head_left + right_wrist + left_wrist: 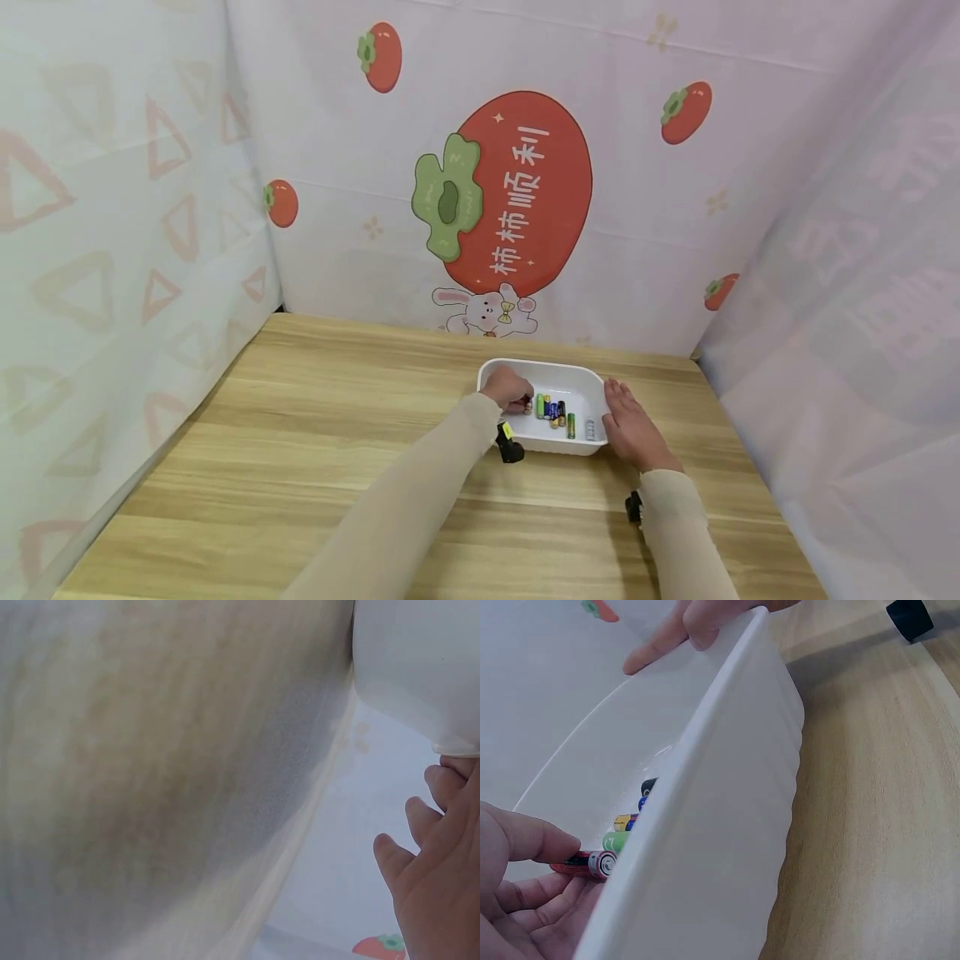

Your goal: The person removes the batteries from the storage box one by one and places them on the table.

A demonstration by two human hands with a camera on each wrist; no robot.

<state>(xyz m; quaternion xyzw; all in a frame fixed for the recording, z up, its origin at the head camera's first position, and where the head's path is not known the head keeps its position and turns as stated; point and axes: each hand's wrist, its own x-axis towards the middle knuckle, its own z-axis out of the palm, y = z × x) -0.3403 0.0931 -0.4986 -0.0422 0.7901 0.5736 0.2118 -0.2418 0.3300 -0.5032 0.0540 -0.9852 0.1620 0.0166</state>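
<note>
A white plastic tray (558,447) stands on the table, with several batteries (551,408) of mixed colours lying in its middle. Inside its left end, my left hand (508,388) pinches a red and black battery (585,865) between thumb and fingers, beside a green battery (616,841). At the tray's right end, my right hand (633,425) rests against the rim with its fingers extended. Toward that end, a green and orange battery (572,426) and a clear, silvery piece (590,430) lie apart from the row.
The wood-grain table (315,450) extends to the left and in front of the tray. A printed cloth (330,250) with persimmon pictures hangs behind, and pale cloth walls (847,333) stand on both sides. Black cameras (511,446) are strapped at the wrists.
</note>
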